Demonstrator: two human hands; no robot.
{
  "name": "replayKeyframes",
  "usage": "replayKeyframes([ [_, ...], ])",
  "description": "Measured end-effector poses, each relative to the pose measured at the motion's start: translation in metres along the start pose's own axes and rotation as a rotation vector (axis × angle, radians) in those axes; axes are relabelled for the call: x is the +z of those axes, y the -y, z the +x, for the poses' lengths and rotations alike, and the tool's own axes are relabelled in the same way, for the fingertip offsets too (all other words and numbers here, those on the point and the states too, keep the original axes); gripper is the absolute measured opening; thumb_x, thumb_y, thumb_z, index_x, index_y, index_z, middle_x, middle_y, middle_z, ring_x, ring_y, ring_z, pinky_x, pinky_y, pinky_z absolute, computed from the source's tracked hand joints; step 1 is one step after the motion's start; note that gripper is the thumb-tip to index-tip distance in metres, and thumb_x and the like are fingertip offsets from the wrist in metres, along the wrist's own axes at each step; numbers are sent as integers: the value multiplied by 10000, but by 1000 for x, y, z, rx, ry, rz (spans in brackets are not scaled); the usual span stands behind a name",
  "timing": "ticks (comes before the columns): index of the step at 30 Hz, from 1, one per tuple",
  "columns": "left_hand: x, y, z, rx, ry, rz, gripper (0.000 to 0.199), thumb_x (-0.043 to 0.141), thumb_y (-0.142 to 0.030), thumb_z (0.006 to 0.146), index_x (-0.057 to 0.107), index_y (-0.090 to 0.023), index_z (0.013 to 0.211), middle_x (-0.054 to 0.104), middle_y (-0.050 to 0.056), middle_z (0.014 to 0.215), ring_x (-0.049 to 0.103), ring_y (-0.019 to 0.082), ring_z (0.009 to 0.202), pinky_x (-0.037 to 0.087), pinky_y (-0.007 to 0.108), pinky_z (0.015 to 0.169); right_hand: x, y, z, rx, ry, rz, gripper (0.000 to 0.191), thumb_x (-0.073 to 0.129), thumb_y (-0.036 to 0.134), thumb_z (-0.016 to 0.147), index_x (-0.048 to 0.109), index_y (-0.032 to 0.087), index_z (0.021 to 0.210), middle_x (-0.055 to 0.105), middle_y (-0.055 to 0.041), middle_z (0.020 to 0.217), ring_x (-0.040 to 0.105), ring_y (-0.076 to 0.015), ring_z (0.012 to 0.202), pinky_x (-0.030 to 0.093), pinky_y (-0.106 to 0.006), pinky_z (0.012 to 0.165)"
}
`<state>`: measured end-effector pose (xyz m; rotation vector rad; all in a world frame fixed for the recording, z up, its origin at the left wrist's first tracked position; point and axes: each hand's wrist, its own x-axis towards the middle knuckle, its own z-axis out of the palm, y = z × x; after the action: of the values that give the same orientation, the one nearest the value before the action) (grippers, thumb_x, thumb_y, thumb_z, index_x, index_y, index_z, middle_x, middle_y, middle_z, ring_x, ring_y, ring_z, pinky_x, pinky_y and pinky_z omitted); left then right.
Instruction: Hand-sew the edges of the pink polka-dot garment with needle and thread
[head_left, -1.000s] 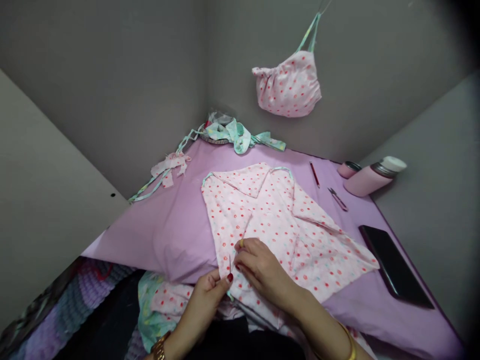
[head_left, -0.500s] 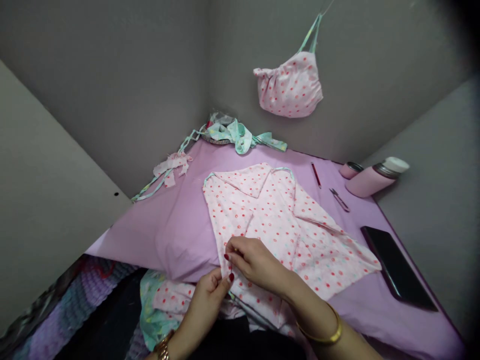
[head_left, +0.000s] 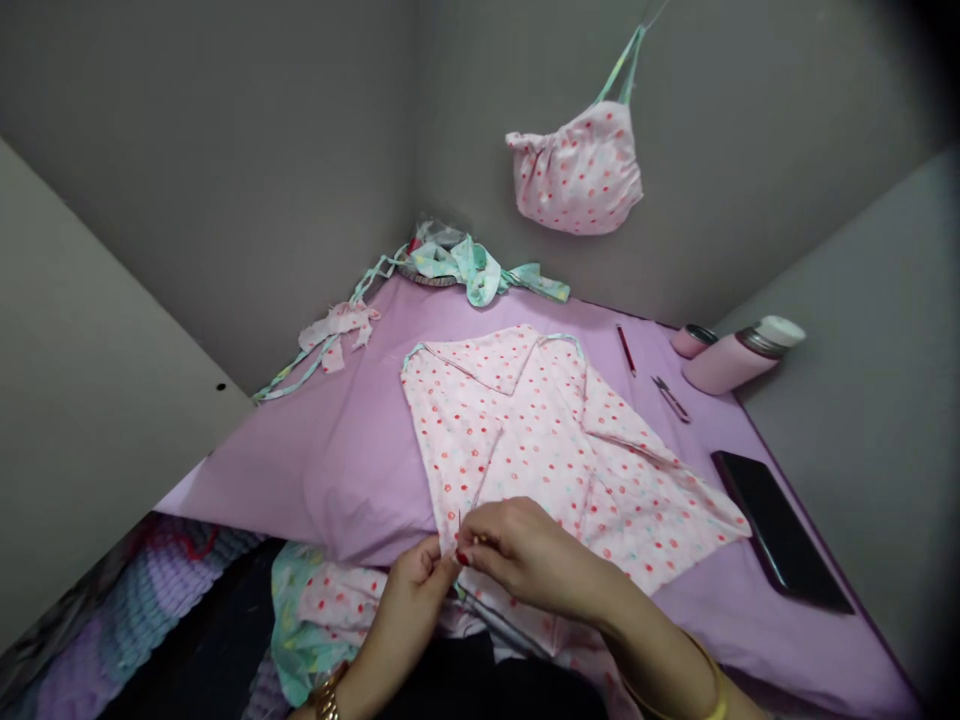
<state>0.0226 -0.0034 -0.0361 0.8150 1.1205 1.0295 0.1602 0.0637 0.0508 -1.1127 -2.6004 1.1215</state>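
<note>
A pink garment (head_left: 540, 450) with red dots and mint trim at its top edge lies spread out in front of me. My left hand (head_left: 421, 575) pinches its lower left edge between thumb and fingers. Right beside it, my right hand (head_left: 517, 550) is closed, thumb and fingertips pinched together at the same edge. A thin needle (head_left: 460, 518) appears to stick up at those fingertips; its lower part is hidden. The lower part of the garment bunches towards my lap, with more dotted and mint cloth (head_left: 300, 620) hanging at the left.
On the lilac-covered table (head_left: 345, 430) lie a pencil (head_left: 626, 350), thread snips (head_left: 670, 400) and a black phone (head_left: 780, 530). A pink bottle (head_left: 731, 362) lies near its cup (head_left: 694, 341). Mint fabric strips (head_left: 480, 272) sit at the back. A dotted pouch (head_left: 581, 172) hangs on the wall.
My right hand has moved slightly down and right, its fingers closing in near the left thumb. My left hand keeps its pinch. The view has shifted a little.
</note>
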Motion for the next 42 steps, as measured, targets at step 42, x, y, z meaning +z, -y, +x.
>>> replayKeyframes([
  [42,8,3,-1,-150,24,-441,227,668,-334,746,700,-172,902,699,13,682,595,146,632,436,239,635,71,-23,-40,128,-142,-276,190,414,183,890,573,172,786,637,-34,728,571,-147,641,324,-221,557],
])
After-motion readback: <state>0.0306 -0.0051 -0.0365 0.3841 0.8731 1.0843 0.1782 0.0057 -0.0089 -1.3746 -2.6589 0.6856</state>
